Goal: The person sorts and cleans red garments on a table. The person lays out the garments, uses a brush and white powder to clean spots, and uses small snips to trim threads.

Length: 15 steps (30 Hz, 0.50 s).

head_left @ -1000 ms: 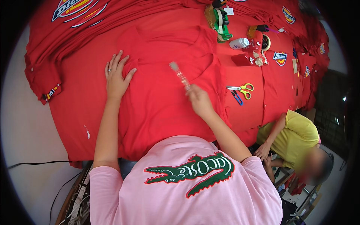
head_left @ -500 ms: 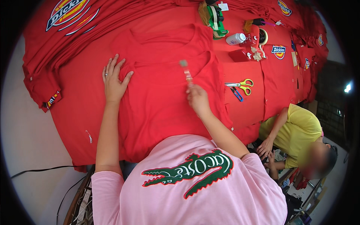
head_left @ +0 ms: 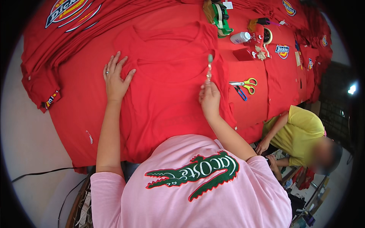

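Note:
A red shirt point(head_left: 167, 100) lies spread flat before me, its wide neckline toward the far side; a second neckline point(head_left: 167, 34) shows just beyond it. My left hand point(head_left: 116, 78) rests flat on the red cloth at the shirt's left edge, fingers spread, a ring on one of them. In my right hand point(head_left: 210, 99) is a slim brush that looks like a toothbrush point(head_left: 209, 68), gripped by the lower end of its clear handle. Its greenish head points away from me, over the right side of the neckline. Whether the bristles touch the cloth I cannot tell.
Yellow-handled scissors point(head_left: 247, 84) and a blue thread snipper point(head_left: 240, 92) lie to the right. Farther back are a white bottle point(head_left: 240, 37), a green tape dispenser point(head_left: 222, 22) and a red box point(head_left: 245, 54). A person in yellow point(head_left: 300, 133) sits at the right.
My right hand has moved to the right with the toothbrush, from the middle of the neckline to its right side. My left hand has barely moved.

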### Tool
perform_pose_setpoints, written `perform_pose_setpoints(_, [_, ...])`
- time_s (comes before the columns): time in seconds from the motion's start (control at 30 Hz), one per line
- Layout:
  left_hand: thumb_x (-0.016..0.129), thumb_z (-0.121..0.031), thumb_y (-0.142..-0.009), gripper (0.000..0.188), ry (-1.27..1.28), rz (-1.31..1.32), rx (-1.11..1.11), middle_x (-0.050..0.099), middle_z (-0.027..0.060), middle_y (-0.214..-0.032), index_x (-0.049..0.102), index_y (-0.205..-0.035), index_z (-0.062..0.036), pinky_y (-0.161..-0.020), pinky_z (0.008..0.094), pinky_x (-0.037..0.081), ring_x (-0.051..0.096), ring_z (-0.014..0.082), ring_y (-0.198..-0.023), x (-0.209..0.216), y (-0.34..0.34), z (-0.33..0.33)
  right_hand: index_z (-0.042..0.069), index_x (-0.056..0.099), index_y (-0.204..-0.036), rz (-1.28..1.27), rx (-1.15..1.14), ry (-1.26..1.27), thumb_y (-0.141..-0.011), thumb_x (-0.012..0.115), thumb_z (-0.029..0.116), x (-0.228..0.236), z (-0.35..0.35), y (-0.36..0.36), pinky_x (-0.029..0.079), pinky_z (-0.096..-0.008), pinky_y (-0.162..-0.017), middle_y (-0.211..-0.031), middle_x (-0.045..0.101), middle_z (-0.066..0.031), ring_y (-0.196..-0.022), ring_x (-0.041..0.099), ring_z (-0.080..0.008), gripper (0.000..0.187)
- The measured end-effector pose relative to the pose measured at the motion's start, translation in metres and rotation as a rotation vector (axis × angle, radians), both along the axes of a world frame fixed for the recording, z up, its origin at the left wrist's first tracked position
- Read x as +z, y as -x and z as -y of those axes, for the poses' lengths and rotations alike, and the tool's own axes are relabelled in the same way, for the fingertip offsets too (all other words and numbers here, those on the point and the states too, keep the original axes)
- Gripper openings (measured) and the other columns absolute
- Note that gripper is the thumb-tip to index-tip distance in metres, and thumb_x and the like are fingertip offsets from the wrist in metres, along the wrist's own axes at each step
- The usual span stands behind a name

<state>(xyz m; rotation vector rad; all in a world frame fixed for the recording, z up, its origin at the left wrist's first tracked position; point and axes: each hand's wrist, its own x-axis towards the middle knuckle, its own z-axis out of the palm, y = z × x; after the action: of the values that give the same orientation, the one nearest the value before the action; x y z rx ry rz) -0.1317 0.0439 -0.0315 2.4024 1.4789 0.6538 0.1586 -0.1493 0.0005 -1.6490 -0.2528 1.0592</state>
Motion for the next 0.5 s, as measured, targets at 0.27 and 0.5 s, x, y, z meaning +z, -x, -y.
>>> perform_pose_setpoints(0.27, [0.079,-0.038,-0.091,0.056,0.016,-0.004,0.001,0.044,0.0025,-0.165,0.065,-0.141,-0.0153,-0.128,0.0489,0.021,0.036,0.0266,-0.155,0.004,-0.003,-0.001,0.01,0.059,-0.094,0.01,0.293,0.132,-0.111,0.052,0.025,-0.017,0.004,0.017,0.035,-0.0224,-0.046,-0.066,0.048,0.0041,-0.053,0.042,-0.0055,0.024])
perform_pose_setpoints(0.5, [0.079,-0.039,-0.091,0.056,0.002,0.016,-0.003,0.045,0.0024,-0.165,0.065,-0.14,-0.0154,-0.128,0.0494,0.021,0.036,0.0267,-0.154,0.0,-0.001,-0.001,0.01,0.058,-0.091,0.199,0.487,0.03,-0.113,0.051,0.029,-0.001,0.038,-0.004,0.031,-0.0229,-0.047,-0.064,0.043,0.0055,-0.052,0.037,-0.0049,0.03])
